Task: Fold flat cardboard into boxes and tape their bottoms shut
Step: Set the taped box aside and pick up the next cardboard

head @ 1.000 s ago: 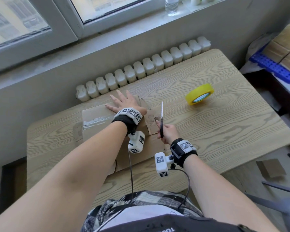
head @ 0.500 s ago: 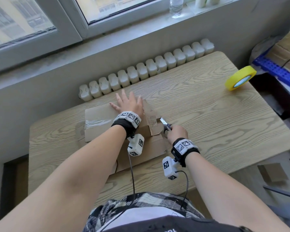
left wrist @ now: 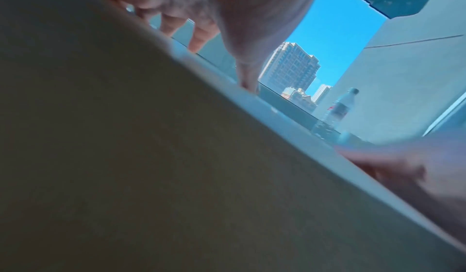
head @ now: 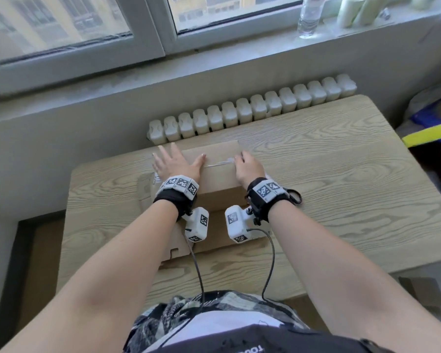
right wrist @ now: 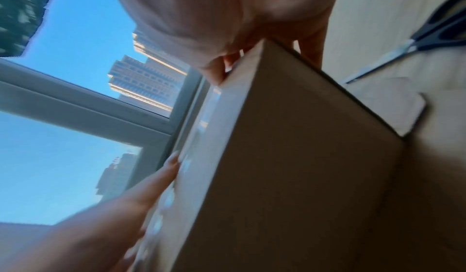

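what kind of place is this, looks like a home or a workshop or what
Probably a small upper-floor room used as a packing corner: a wooden table pushed against a radiator under a window, high-rise buildings outside, and a cardboard box being taped.
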A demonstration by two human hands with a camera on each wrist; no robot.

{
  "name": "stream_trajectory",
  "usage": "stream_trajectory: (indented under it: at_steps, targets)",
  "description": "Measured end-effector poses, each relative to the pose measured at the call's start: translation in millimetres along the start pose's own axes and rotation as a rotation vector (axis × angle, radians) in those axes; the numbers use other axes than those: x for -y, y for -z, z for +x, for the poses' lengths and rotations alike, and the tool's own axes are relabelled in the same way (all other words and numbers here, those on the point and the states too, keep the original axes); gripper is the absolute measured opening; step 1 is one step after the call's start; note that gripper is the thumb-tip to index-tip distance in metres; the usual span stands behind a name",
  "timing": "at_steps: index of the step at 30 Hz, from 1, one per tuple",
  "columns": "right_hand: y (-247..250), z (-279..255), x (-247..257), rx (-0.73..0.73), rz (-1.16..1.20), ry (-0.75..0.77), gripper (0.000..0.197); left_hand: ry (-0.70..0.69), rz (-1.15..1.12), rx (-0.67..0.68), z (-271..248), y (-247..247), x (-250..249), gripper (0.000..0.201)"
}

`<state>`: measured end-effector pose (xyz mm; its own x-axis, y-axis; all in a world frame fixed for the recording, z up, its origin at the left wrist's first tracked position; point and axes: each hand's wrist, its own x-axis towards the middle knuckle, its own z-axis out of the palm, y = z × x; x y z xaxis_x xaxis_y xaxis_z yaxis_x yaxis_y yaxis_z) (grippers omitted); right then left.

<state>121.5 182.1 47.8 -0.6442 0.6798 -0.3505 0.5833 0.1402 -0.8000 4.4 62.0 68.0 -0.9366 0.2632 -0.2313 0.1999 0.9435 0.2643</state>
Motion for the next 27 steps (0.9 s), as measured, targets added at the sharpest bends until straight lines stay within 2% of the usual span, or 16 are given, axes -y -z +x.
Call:
stream_trajectory:
  at_steps: [2,4,12,16,21,24,27]
  targets:
    - [-4.9,-3.4,-8.5,0.007,0.088,-0.048,0.04,0.169,-0.031,0.039,-0.7,6.4,18.0,0.106]
    - [-9.2,-5.3,-13.1,0.027,0.156,-0.045,0.043,0.283,-0.171,0.103,1.9,10.9,32.1,0.105]
    - [-19.6,-1.8,-16.1,0.016,0.209,-0.087,0.05,0.263,-0.372,0.304,21.0,22.7,54.6,0.068]
    - [-22.6,-3.4,-17.6,-0.009,0.232,-0.097,0.05,0.293,-0.534,0.381,22.7,24.4,63.4,0.065]
    - [-22.4,-4.1,-18.2,-0.045,0.298,-0.128,0.047,0.302,-0.659,0.378,18.8,27.3,65.2,0.063]
    - [-23.5,-6.0,-18.8,-0.053,0.369,-0.141,0.046,0.415,-0.713,0.349,16.3,26.7,66.4,0.073]
    - [-20.2,-9.4,-16.1,-0.051,0.416,-0.143,0.044,0.47,-0.765,0.309,15.4,28.7,65.5,0.074]
